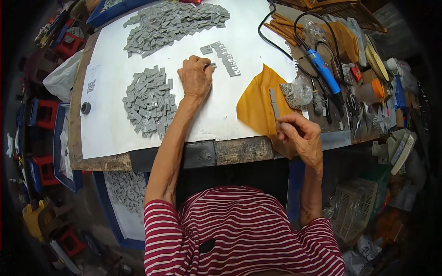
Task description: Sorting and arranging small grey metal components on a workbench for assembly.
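The left hand [195,76] lies palm down on the large white paper sheet [115,124] that covers the worn wooden worktable [239,151], its fingers curled narrow and its fingertips pinching a small grey rectangular plastic piece [212,65] at the hand's 1 o'clock. Just beyond, at 2 o'clock from that hand, a short double row of the same grey pieces [226,58] runs slantwise across the sheet, with two loose ones beside it. At 9 o'clock from the left hand sits a loose heap of grey pieces [149,101], touching nothing but the paper; a bigger heap [172,23] spreads at 12 o'clock, near the far edge.

The right hand [301,135] hovers over the table's near edge, well apart from the left, fingers closed tight around the lower end of a thin flat grey metal strip [274,103] (a file or blade, I cannot tell which), which stands up toward 11 o'clock across a mustard-yellow folded cloth [255,103]. At 1 o'clock from this hand lies a blue-handled soldering iron [324,71] with black cord.
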A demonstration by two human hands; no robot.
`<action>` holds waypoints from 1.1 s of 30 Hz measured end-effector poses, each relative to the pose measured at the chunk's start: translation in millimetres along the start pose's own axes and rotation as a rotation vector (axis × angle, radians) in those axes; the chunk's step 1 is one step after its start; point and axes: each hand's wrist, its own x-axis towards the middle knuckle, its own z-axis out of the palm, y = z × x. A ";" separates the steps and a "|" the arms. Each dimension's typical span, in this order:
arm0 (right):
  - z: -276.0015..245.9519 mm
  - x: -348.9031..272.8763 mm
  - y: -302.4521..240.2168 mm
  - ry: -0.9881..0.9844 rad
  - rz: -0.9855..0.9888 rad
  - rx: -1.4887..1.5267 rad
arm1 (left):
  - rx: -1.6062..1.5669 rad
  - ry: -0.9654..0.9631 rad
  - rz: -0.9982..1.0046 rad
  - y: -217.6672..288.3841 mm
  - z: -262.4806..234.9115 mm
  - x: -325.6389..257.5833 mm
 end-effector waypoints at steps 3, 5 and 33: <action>-3.6 -4.3 -0.1 0.025 0.007 0.013 | 0.014 0.015 0.025 0.4 -0.5 -1.6; -4.3 -5.2 0.3 0.034 -0.001 0.025 | 0.015 0.026 0.027 -0.4 -1.1 -1.8; -2.5 -6.1 24.3 0.100 -0.022 -0.028 | -0.051 0.015 -0.118 -10.0 18.7 23.6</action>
